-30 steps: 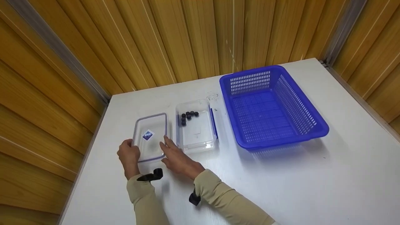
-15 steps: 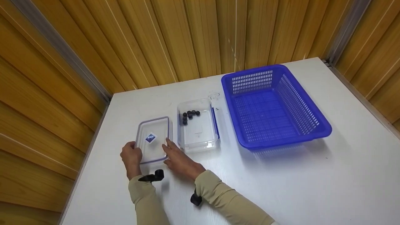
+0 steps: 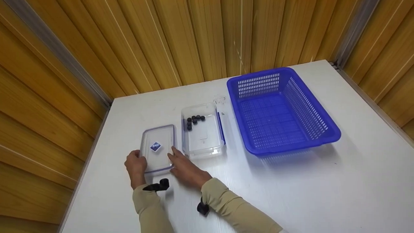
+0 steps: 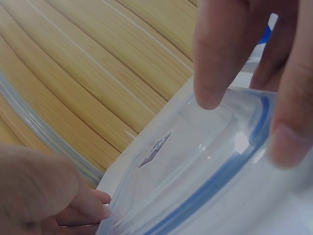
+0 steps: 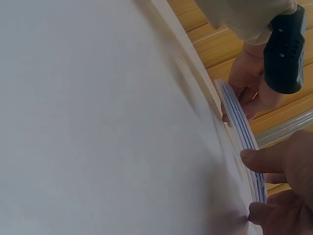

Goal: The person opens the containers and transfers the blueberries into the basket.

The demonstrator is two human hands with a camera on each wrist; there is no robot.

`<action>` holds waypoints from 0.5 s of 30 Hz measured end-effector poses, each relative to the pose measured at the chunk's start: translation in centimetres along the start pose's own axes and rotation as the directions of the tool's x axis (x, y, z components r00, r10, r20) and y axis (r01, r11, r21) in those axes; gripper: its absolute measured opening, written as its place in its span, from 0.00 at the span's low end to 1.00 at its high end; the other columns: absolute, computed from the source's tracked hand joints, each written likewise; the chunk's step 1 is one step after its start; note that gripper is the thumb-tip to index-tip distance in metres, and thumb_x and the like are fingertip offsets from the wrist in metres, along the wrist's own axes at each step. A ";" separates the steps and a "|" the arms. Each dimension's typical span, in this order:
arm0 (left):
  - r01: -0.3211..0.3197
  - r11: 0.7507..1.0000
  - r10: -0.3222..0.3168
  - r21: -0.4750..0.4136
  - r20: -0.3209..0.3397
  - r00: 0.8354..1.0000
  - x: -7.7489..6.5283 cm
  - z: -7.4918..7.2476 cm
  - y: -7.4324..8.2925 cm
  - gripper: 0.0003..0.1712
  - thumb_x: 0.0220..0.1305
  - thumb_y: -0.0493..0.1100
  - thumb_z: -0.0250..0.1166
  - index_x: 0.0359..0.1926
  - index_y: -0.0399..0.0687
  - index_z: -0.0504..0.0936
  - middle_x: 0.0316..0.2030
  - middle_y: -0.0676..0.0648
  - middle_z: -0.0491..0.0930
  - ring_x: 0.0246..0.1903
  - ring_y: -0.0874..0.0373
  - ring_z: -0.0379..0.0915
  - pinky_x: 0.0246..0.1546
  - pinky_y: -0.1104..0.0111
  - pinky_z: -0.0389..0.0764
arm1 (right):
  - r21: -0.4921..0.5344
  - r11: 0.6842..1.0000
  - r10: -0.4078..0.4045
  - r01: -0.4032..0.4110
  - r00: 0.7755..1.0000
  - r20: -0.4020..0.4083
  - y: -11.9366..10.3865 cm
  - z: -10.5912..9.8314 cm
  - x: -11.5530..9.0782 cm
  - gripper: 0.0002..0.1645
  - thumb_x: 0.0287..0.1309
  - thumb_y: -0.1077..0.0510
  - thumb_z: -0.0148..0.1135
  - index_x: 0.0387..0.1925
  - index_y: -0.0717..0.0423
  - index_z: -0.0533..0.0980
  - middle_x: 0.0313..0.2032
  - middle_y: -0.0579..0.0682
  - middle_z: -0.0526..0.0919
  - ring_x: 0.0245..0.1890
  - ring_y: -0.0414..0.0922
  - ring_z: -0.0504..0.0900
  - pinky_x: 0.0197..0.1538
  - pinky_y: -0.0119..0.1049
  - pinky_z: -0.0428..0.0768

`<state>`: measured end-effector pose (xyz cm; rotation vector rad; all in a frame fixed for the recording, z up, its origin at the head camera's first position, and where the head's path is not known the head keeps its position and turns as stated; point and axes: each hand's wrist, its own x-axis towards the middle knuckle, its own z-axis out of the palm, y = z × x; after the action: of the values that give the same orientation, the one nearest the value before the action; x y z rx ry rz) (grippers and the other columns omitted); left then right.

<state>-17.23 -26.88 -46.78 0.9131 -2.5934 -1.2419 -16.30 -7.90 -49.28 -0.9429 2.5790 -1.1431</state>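
Note:
A clear plastic lid point(image 3: 158, 161) with a blue seal and a small diamond-shaped label lies at the left of the table, in front of both arms. My left hand point(image 3: 136, 164) holds its left edge, thumb uppermost. At the near right corner, my right hand point(image 3: 187, 170) grips the lid, with fingers on its top and right edge; the left wrist view shows fingertips point(image 4: 208, 98) on the clear surface. To the right of the lid stands a clear plastic box point(image 3: 207, 152) without a cover. Several small dark balls point(image 3: 194, 121) lie together in its far left part.
A blue perforated basket point(image 3: 250, 142) stands right of the box, with nothing in it. All rest on a white table point(image 3: 291, 194). Yellow wood-look panels point(image 3: 194, 38) rise behind and at the sides. A black wrist camera point(image 3: 203, 207) sits under the right sleeve.
The lid has slid a little toward me, with both hands still on it. The box, the balls and the basket have stayed in place; the view itself shifts slightly.

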 end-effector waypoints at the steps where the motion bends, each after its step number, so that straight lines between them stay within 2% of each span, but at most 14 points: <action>1: -0.005 1.000 0.005 0.004 -0.003 1.000 0.0 0.0 0.0 0.24 0.62 0.31 0.45 0.59 0.28 0.70 0.56 0.27 0.72 0.56 0.35 0.70 0.57 0.46 0.71 | 0.004 1.000 0.002 -0.002 1.000 0.001 0.0 0.0 0.0 0.34 0.63 0.62 0.55 0.69 0.64 0.59 0.74 0.60 0.47 0.74 0.52 0.49 0.73 0.41 0.53; 8: -0.015 1.000 0.015 -0.008 -0.013 1.000 0.1 0.2 0.1 0.24 0.61 0.29 0.46 0.58 0.26 0.70 0.54 0.27 0.73 0.55 0.35 0.70 0.57 0.46 0.70 | 0.026 1.000 0.010 -0.010 1.000 0.004 0.0 -0.2 0.0 0.35 0.63 0.62 0.55 0.70 0.62 0.57 0.75 0.59 0.45 0.74 0.52 0.48 0.73 0.42 0.52; 15: -0.021 1.000 0.020 -0.005 -0.015 1.000 0.0 0.3 -0.3 0.23 0.61 0.29 0.46 0.57 0.26 0.71 0.53 0.26 0.73 0.55 0.35 0.70 0.57 0.47 0.70 | -0.010 1.000 -0.012 0.012 1.000 -0.001 0.3 0.2 0.0 0.35 0.62 0.63 0.55 0.70 0.64 0.58 0.74 0.61 0.47 0.74 0.52 0.49 0.73 0.41 0.53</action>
<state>-17.18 -26.88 -47.19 0.8891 -2.5803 -1.2314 -16.34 -7.84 -49.61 -0.9610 2.5861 -1.1352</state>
